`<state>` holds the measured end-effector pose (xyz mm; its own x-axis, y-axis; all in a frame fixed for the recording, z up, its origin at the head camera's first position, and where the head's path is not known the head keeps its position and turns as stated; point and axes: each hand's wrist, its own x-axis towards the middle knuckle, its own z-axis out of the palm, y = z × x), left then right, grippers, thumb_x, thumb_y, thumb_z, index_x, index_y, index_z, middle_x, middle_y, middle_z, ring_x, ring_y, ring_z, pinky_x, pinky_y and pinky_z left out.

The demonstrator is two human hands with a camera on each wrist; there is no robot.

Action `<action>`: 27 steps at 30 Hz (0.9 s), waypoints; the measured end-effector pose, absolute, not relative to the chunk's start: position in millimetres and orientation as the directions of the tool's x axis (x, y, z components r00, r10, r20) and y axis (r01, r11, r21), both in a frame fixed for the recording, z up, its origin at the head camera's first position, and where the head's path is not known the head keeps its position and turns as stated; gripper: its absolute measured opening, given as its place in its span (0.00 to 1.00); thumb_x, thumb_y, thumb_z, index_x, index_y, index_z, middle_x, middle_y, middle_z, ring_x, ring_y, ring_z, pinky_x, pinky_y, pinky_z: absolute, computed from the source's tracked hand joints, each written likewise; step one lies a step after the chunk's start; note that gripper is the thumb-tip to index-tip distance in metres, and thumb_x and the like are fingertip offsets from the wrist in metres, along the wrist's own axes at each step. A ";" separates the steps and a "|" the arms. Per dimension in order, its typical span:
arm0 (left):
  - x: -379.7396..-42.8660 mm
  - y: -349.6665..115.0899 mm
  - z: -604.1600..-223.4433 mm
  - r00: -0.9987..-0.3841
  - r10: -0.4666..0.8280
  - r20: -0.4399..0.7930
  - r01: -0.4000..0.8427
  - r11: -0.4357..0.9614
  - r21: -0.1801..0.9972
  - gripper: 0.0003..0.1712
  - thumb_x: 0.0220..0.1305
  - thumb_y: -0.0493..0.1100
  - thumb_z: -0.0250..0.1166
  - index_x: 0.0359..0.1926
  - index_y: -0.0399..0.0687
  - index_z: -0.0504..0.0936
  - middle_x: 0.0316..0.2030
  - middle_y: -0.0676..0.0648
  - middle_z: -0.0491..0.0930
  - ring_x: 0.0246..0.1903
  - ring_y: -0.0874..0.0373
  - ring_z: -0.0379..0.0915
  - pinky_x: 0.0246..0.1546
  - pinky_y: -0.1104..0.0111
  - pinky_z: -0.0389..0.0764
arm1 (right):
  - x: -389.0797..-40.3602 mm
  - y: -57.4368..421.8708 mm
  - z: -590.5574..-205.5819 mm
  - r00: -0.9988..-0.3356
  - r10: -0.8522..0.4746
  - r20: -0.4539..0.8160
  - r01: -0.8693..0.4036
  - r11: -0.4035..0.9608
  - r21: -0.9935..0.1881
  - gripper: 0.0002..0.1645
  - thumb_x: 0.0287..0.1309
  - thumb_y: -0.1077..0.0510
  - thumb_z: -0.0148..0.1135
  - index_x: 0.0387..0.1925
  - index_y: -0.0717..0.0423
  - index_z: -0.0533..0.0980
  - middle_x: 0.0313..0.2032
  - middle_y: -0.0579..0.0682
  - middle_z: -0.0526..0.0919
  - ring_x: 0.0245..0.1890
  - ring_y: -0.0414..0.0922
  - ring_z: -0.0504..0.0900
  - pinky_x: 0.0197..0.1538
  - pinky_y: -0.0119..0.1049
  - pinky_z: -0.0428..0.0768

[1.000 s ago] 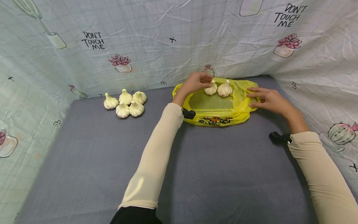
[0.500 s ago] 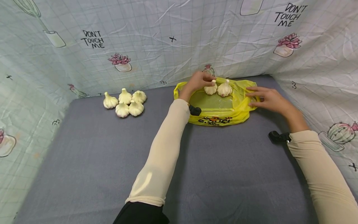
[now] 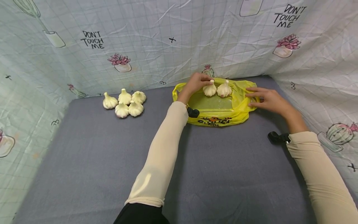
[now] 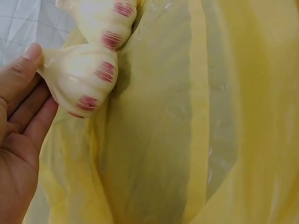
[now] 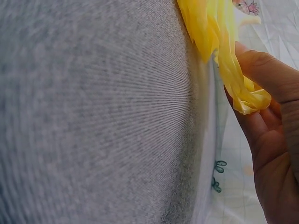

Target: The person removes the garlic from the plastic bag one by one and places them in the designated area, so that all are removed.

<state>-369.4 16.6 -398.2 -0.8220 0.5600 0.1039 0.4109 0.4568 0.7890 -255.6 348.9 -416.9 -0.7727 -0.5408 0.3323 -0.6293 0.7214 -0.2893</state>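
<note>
In the head view, a yellow plastic bag lies open at the back of the table, with two garlic bulbs at its far side. My left hand reaches over the bag's left end and pinches the stem of the left garlic bulb. The left wrist view shows the thumb on that stem, fingers behind it, and purple marks on the bulb's base. Right beside it is the other garlic bulb. My right hand holds the bag's right end, its yellow film between thumb and fingers in the right wrist view.
Several more garlic bulbs stand grouped at the back left of the grey table. A white patterned cloth hangs behind the table and along its sides.
My left hand has moved a little to the right, and its fingers have come together on the garlic stem. The right hand has kept its place on the bag.
</note>
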 end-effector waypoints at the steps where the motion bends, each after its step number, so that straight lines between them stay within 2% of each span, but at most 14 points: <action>1: -368.6 15.2 -396.6 -0.819 0.564 0.103 0.416 0.462 0.784 0.18 0.72 0.46 0.64 0.58 0.44 0.86 0.54 0.46 0.85 0.54 0.56 0.80 0.53 0.70 0.79 | -255.7 349.0 -417.2 -0.772 -0.541 0.333 -0.629 0.722 -0.288 0.26 0.49 0.62 0.79 0.53 0.61 0.85 0.61 0.60 0.80 0.26 0.32 0.71 0.31 0.28 0.68; 10: -359.7 -2.0 -376.3 -0.787 0.606 0.114 0.470 0.469 0.748 0.18 0.72 0.47 0.64 0.56 0.44 0.86 0.52 0.46 0.86 0.53 0.57 0.81 0.53 0.71 0.79 | -255.2 346.8 -415.9 -0.766 -0.538 0.351 -0.636 0.711 -0.299 0.26 0.48 0.63 0.79 0.52 0.62 0.85 0.60 0.60 0.80 0.26 0.33 0.71 0.31 0.26 0.67; 17: -352.9 -17.3 -365.1 -0.737 0.650 0.184 0.526 0.382 0.760 0.17 0.73 0.44 0.64 0.56 0.38 0.86 0.52 0.44 0.86 0.53 0.55 0.82 0.54 0.69 0.79 | -254.9 345.5 -414.7 -0.778 -0.534 0.331 -0.624 0.721 -0.302 0.26 0.49 0.63 0.78 0.53 0.61 0.85 0.61 0.59 0.80 0.26 0.32 0.70 0.31 0.28 0.67; 24: -338.2 -31.8 -354.3 -0.721 0.655 0.226 0.559 0.357 0.748 0.16 0.72 0.45 0.64 0.55 0.45 0.87 0.51 0.47 0.86 0.52 0.58 0.82 0.54 0.69 0.79 | -253.9 345.2 -416.1 -0.784 -0.531 0.322 -0.616 0.728 -0.301 0.27 0.50 0.63 0.78 0.54 0.61 0.84 0.62 0.59 0.79 0.27 0.32 0.71 0.31 0.28 0.68; 27: -332.7 -38.8 -351.7 -0.714 0.659 0.238 0.568 0.346 0.747 0.16 0.72 0.45 0.64 0.55 0.44 0.87 0.52 0.47 0.86 0.52 0.59 0.82 0.54 0.69 0.80 | -253.1 345.1 -416.6 -0.789 -0.525 0.319 -0.610 0.731 -0.306 0.27 0.50 0.63 0.78 0.54 0.61 0.84 0.62 0.59 0.79 0.27 0.32 0.71 0.31 0.28 0.69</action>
<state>-332.7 -38.8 -351.7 -0.7137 0.6589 0.2375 0.5681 0.3463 0.7465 -253.1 345.1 -416.6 -0.7891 -0.5250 0.3191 -0.6100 0.7309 -0.3060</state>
